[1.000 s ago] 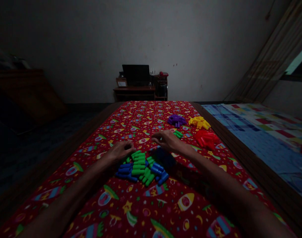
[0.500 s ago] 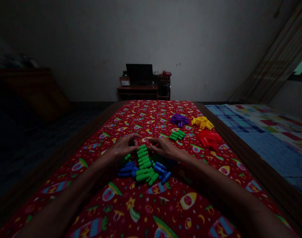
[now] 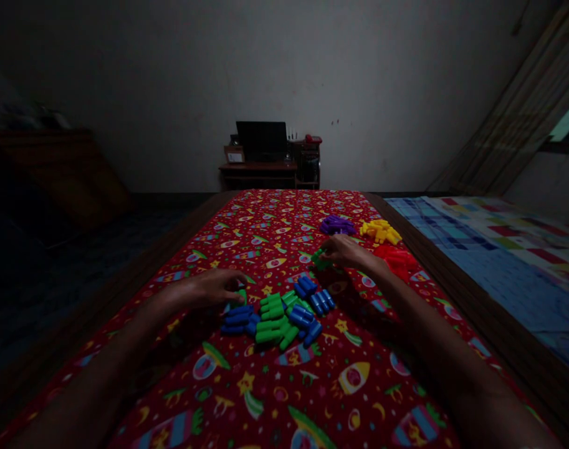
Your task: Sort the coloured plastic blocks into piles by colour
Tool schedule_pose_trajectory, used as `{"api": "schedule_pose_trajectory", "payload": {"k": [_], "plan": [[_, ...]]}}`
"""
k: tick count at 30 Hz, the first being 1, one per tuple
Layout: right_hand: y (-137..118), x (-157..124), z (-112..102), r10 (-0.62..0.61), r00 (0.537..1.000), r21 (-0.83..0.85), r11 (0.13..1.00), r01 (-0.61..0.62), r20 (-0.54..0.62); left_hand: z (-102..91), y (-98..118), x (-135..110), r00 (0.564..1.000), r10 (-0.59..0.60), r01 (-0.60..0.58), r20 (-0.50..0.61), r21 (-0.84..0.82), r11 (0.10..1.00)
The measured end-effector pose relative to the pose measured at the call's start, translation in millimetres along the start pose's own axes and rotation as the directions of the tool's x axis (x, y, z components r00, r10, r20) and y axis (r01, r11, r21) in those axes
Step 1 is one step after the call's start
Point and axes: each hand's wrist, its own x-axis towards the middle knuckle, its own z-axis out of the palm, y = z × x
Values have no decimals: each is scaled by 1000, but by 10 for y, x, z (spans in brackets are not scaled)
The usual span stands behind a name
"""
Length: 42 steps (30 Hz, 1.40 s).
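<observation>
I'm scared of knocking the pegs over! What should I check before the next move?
Right hand is on the green pegs: ok.
Left hand is off the blue and green pile: cannot tell, it is very close.
Blue and green are apart in that pile: not ok, they are mixed.
Purple pegs and yellow pegs are apart: ok.
Right arm is off the red pegs: cannot tell.

The left hand [image 3: 200, 290], right hand [image 3: 347, 252], left forearm [image 3: 111, 349] and right forearm [image 3: 434, 337] look bare, though dim light may hide fine detail.
</observation>
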Motion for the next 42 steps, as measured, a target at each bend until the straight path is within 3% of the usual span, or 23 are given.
{"api": "schedule_pose_trajectory", "payload": {"k": [2, 4, 7, 9, 11, 14, 16, 18, 22, 26, 30, 34, 38, 40, 42], "plan": [[109, -33, -38, 87, 996, -82, 993, -87, -5, 12, -28, 7, 1000, 5, -5, 18, 22, 1000], [147, -55, -35, 129, 988, -145, 979, -141, -86, 38, 8, 35, 999, 5, -6, 33, 34, 999], [70, -62, -11, 117, 963, -162, 974, -159, -242, 61, 141, 72, 994, -58, 59, -90, 12, 998], [-57, -54, 19, 55, 961, -91, 992, -82, -271, 84, 259, 83, 973, -98, 80, -210, -90, 993], [-228, -42, 81, -77, 969, 67, 993, 95, -236, 141, 386, 91, 964, -88, 30, -252, -226, 974], [-500, -34, 227, -277, 942, 331, 885, 327, -188, 298, 551, 119, 958, 5, -102, -286, -327, 940], [-629, -45, 295, -333, 927, 377, 847, 374, -171, 408, 621, 143, 947, 53, -164, -316, -335, 928], [-662, -64, 280, -353, 926, 328, 866, 379, -137, 473, 652, 149, 948, 72, -182, -310, -345, 921], [-372, -93, -10, -242, 969, 175, 953, 246, -46, 409, 658, 60, 976, 102, -134, -195, -158, 978], [139, -107, -283, -24, 989, -37, 999, 29, 145, 286, 691, -83, 992, 114, -118, 48, 80, 990], [432, -105, -272, 127, 972, -134, 986, -102, 197, 298, 690, -83, 992, 108, -115, 58, 142, 983], [427, -96, -203, 176, 980, -204, 967, -154, 92, 326, 570, 27, 997, 75, -75, -7, 8, 997], [171, -125, -223, 175, 973, -181, 963, -202, -151, 332, 488, 116, 984, 35, -77, -177, -238, 968], [-38, -143, -195, 50, 978, -75, 995, -67, -201, 355, 510, 135, 965, 25, -104, -262, -290, 951], [-266, -151, -108, -127, 973, 106, 983, 149, -193, 394, 566, 138, 954, 36, -136, -296, -326, 935]]}}
